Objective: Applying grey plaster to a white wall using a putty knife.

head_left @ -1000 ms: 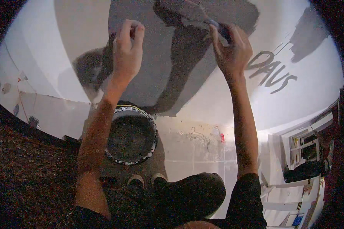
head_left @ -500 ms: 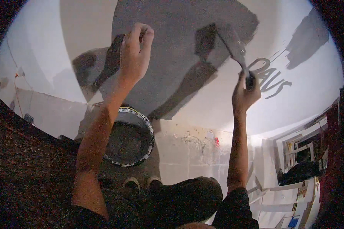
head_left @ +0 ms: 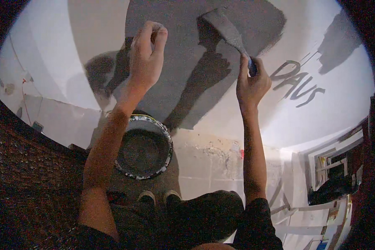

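Note:
In my right hand (head_left: 253, 87) is a putty knife (head_left: 226, 28), gripped by its handle. Its wide grey-smeared blade points up and left, over a large dark grey coated patch (head_left: 175, 62) on the pale wall. A shadow of the hand and knife falls on the patch. My left hand (head_left: 148, 56) is raised in front of the patch's left side, its fingers curled in toward the thumb, with no tool showing in it. Below it stands a round bucket (head_left: 170, 143) with a splattered rim, holding dark grey material; my left forearm covers part of its left side.
Grey brushed lettering (head_left: 298, 81) and another grey patch (head_left: 341, 39) mark the wall at right. A thin cord (head_left: 26, 98) hangs at far left. My shoes (head_left: 173, 194) are just below the bucket. White frames (head_left: 308, 229) stand at lower right.
My right hand has moved left and slightly up, bringing the putty knife's blade farther left across the grey patch. My left hand stays nearly where it was. The view has shifted slightly.

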Demonstrator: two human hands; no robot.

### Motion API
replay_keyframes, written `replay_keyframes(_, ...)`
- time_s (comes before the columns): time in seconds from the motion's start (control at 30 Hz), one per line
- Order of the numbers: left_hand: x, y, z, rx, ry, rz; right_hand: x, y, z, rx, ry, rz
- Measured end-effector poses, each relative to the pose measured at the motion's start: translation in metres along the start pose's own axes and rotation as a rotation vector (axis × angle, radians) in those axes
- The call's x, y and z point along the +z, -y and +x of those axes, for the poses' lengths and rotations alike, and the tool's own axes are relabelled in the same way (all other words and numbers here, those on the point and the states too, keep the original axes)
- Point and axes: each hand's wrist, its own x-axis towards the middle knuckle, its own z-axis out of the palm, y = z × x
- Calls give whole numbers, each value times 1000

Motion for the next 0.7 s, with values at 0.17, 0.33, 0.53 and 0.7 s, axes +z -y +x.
replay_keyframes(0.17, -1, 5, 0, -62, 29, 14, 4, 2, 10, 166, -41, 83)
replay_keyframes(0.33, 0, 3, -1, -74, 12, 52, -7, 14, 3, 359, -102, 128)
replay_keyframes(0.53, 0, 6, 4, -25, 8, -12, 13, 11, -19, 176, 8, 176)
replay_keyframes(0.7, -6, 4, -3, -49, -7, 4, 14, 18, -22, 135, -45, 186)
